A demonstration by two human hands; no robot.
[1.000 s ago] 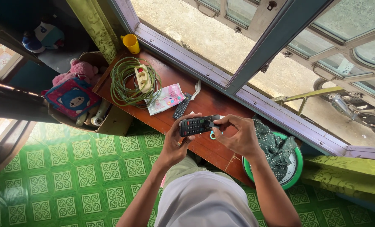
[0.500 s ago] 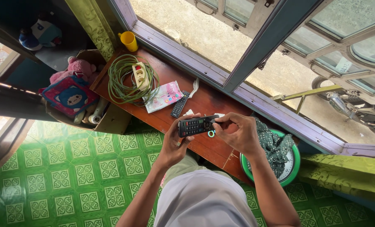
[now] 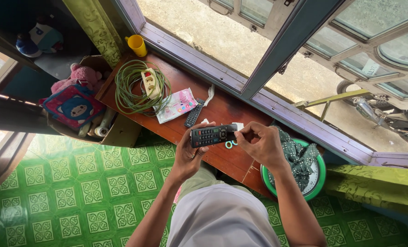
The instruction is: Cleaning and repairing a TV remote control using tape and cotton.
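My left hand (image 3: 191, 155) holds a black remote control (image 3: 211, 135) level over a reddish wooden table (image 3: 222, 110), buttons up. My right hand (image 3: 259, 144) pinches a small white piece at the remote's right end (image 3: 237, 127). Below the remote, a small pair of teal-handled scissors (image 3: 230, 144) lies on the table. A second black remote (image 3: 194, 113) rests on the table further back, beside a pink packet (image 3: 177, 105).
A coiled green extension cord with a white socket strip (image 3: 142, 87) and a yellow cup (image 3: 137, 45) sit at the table's far end. A green basin with dark cloth (image 3: 300, 162) stands at right. A box of toys (image 3: 75, 107) stands at left on green patterned floor tiles.
Both hands stay on the remote. The view has shifted slightly, and my right fingers have adjusted at the remote's end.
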